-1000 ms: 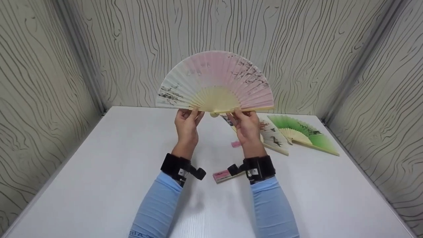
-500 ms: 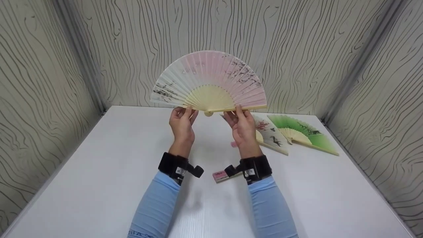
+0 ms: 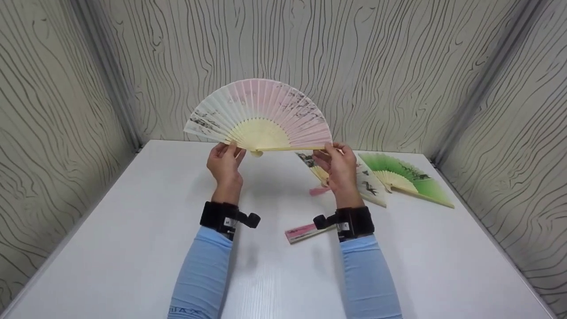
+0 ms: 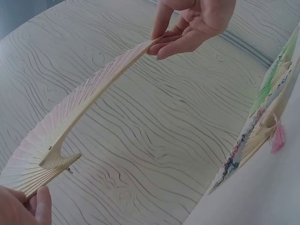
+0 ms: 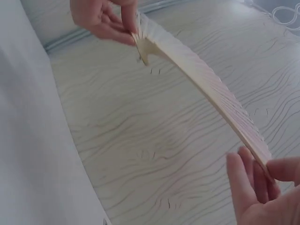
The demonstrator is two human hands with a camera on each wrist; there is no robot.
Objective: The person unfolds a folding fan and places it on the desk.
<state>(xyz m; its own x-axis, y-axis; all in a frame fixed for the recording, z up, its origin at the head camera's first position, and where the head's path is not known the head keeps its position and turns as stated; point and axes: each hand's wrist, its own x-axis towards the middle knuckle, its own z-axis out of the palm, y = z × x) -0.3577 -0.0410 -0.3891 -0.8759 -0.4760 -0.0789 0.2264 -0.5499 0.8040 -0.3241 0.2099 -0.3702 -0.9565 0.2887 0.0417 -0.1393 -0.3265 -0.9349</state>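
Observation:
A spread pink-and-white folding fan with dark blossom prints is held up above the table. My left hand pinches its lower left edge, close to the pivot. At the far right end of the fan's bottom guard stick, my right hand pinches between thumb and fingers. In the left wrist view the fan appears edge-on and bowed, the right hand gripping its upper end. The right wrist view shows the guard stick running between both hands.
Behind my right hand lie an opened white fan with bird prints and an opened green fan. A pink tassel lies by the white one. Nearer me on the white table is a small pink-and-grey box. Patterned walls enclose the table.
The fan has moved left and slightly down. My left hand went left with it, while my right hand slid outward along the guard stick from near the middle to its end.

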